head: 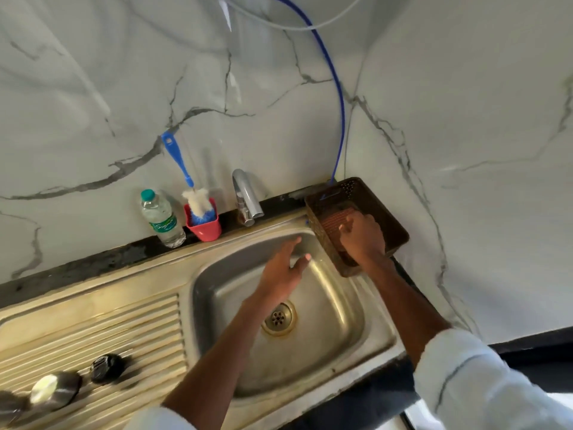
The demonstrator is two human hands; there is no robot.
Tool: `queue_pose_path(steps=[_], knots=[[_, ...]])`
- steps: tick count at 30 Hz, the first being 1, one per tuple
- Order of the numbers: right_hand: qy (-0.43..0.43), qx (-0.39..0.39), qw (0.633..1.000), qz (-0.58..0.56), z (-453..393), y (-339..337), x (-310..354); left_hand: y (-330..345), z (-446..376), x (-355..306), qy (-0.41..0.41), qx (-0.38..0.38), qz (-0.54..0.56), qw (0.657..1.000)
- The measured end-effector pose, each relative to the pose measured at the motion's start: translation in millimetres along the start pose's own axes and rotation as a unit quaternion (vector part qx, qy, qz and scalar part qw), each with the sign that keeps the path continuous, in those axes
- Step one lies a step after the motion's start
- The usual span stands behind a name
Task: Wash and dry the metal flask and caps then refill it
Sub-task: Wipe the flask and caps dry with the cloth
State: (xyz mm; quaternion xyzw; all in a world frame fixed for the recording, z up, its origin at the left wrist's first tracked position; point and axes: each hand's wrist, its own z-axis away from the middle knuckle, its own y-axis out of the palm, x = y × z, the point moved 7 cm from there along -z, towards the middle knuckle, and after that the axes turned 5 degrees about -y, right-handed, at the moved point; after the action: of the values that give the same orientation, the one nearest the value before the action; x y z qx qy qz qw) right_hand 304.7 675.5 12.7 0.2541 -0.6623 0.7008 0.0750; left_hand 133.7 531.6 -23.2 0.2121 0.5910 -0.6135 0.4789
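Observation:
On the ribbed drainboard [93,321] at the lower left lie a shiny metal cap [55,389] and a black cap [107,367]. A blurred metal object [9,405], probably the flask, is cut off by the left edge. My left hand [283,270] hovers open above the steel sink basin [335,321], fingers straight and pointing toward the back. My right hand [364,235] reaches into the brown plastic basket [390,218] at the sink's right back corner. Its fingers lie on a reddish-brown item [333,221] inside, and I cannot see a grip on it.
The chrome faucet [246,195] stands behind the basin. Left of it sit a red cup [204,229] holding a blue-handled bottle brush [178,159] and a clear plastic water bottle [161,218]. A blue hose [339,97] runs down the marble wall. The drain [278,318] is uncovered.

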Motion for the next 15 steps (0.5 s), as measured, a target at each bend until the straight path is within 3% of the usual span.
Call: queue_pose_path(steps=[4,6,10,15], knots=[[0.045,0.138,0.988,0.06,-37.8,31.8,-32.6,33.9,-27.7,-31.3,0.029,0.046,-0.051,0.997],[0.05,0.164,0.982,0.078,-48.8,43.3,-44.4,49.7,-38.5,-37.5,0.028,0.065,-0.066,0.995],[0.052,0.132,0.985,0.098,-62.5,48.5,-55.3,75.5,-43.5,-42.7,0.012,0.075,-0.094,0.993],[0.085,0.057,0.995,0.007,-71.5,45.1,-61.0,80.6,-38.6,-42.2,0.019,0.043,-0.098,0.994]])
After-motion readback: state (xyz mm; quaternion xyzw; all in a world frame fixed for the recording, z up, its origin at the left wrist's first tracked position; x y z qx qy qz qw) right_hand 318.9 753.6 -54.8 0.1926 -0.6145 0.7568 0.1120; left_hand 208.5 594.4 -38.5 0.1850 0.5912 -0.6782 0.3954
